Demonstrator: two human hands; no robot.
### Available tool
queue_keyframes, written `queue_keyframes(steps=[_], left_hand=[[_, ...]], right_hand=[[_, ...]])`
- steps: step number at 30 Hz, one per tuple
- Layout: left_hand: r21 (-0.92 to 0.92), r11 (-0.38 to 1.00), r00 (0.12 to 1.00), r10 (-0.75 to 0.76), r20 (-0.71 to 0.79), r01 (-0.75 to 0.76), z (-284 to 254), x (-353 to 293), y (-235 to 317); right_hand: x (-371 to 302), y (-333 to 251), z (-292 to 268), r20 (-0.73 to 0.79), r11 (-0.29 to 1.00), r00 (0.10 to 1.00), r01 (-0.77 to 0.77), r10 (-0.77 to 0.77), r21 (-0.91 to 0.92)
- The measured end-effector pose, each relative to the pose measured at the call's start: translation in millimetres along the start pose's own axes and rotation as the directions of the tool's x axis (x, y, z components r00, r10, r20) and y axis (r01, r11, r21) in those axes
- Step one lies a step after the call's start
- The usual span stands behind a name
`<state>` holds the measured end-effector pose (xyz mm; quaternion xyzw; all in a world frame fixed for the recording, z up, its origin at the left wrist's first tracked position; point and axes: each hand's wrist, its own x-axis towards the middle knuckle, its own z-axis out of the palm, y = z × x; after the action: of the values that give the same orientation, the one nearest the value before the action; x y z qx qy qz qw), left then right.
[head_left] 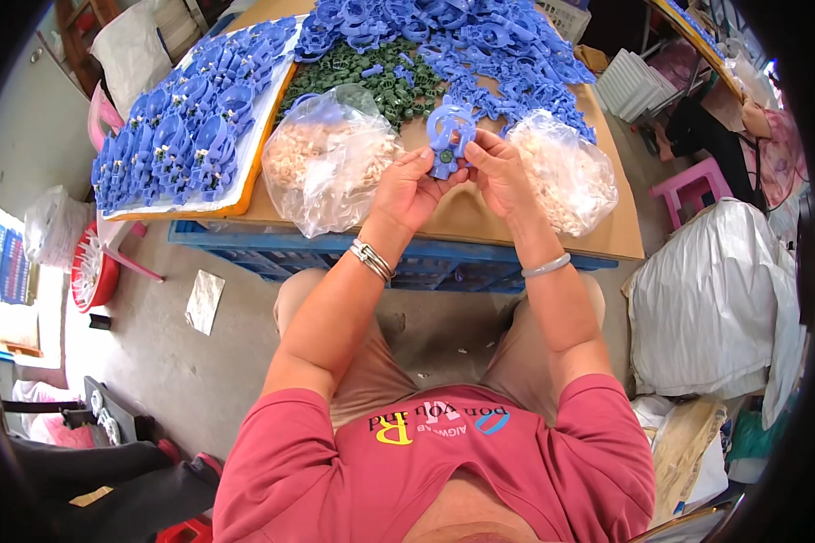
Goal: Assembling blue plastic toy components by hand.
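Note:
Between both hands, just over the near part of the table, is a blue plastic part (pixel 450 122) with a ring-shaped upper end. A small dark green piece (pixel 445 157) sits at its lower end. My left hand (pixel 409 192) grips the part's lower left side with thumb and fingers. From the other side my right hand (pixel 496 166) pinches its lower right edge. A clear bag of small cream-coloured pieces (pixel 321 163) lies by my left hand, and a second such bag (pixel 566 176) lies by my right. Behind them spread a heap of dark green pieces (pixel 385 86) and a large pile of blue parts (pixel 480 41).
On the left, a white tray with an orange edge (pixel 244 201) carries rows of blue assemblies (pixel 177 136). Blue crates (pixel 335 258) support the cardboard tabletop (pixel 620 204). Pink stools (pixel 693 185) and a white sack (pixel 706 299) stand right; another person (pixel 724 136) sits beyond.

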<state>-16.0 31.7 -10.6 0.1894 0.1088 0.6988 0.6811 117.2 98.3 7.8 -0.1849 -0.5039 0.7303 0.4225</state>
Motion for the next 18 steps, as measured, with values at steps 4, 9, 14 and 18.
queue_keyframes(steps=[4,9,14,18], left_hand=[[0.038,0.999,0.999,0.0,-0.041,0.002,5,-1,1],[0.135,0.99,0.994,0.058,-0.096,-0.045,5,-5,-3],[0.297,0.911,0.945,0.32,-0.071,-0.286,10,-1,-5],[0.73,0.515,0.771,0.636,0.027,-0.45,14,-3,1]], right_hand=[[0,-3,-1,0.051,1.0,0.999,0.018,-0.017,-0.025],[-3,-4,2,0.11,0.999,0.994,0.015,-0.009,-0.048],[-1,4,-7,0.049,0.993,0.999,-0.029,0.024,0.117],[-9,5,2,0.078,0.985,0.997,-0.021,0.008,0.17]])
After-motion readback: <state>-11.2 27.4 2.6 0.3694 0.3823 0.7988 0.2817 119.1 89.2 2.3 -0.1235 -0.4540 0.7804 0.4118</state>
